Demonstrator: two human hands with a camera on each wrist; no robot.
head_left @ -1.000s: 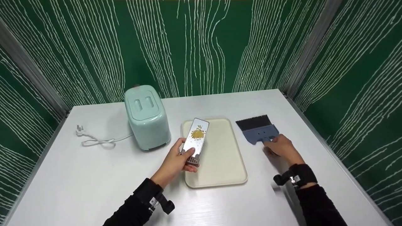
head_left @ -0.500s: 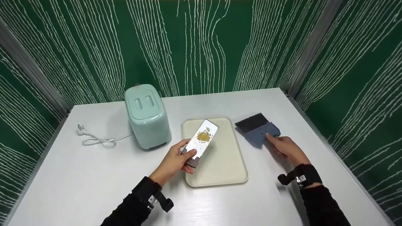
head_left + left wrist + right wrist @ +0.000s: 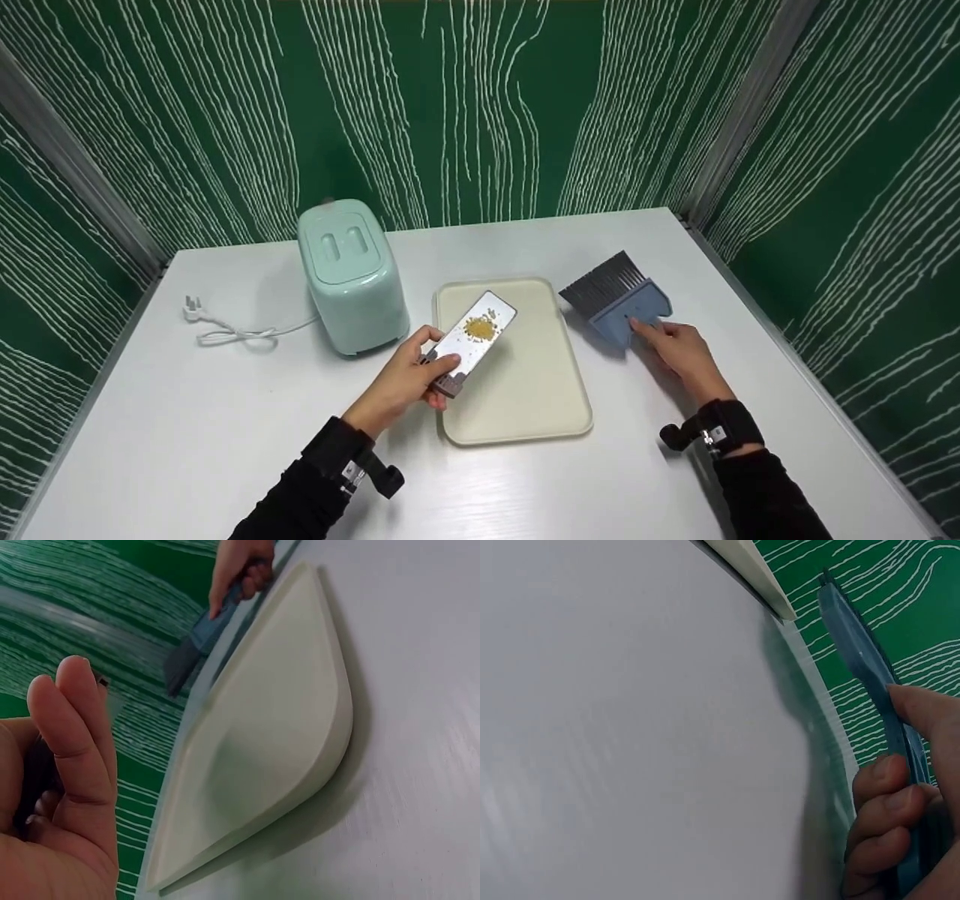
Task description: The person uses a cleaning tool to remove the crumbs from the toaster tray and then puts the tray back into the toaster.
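Green walls with white wavy lines (image 3: pixel 480 112) enclose a white table (image 3: pixel 225 435), on which lies a cream tray (image 3: pixel 525 397), the landmark for all positions. Above the tray's left part, a narrow, flat pan (image 3: pixel 463 351) bears a small heap of yellow crumbs (image 3: pixel 480 328). The left hand (image 3: pixel 394 386), at the tray's left edge, grips the pan's grey end, thumb on top and fingers curled beneath. Right of the tray, the right hand (image 3: pixel 679 356) is closed around the handle of a blue brush (image 3: pixel 622 300), thumb pressed against its body; the dark bristles point toward the tray's far right corner. Left of the tray, near its far end, stands a mint-green toaster (image 3: pixel 352 277); its white cord (image 3: pixel 240 339) and plug (image 3: pixel 193 311) lie farther left.
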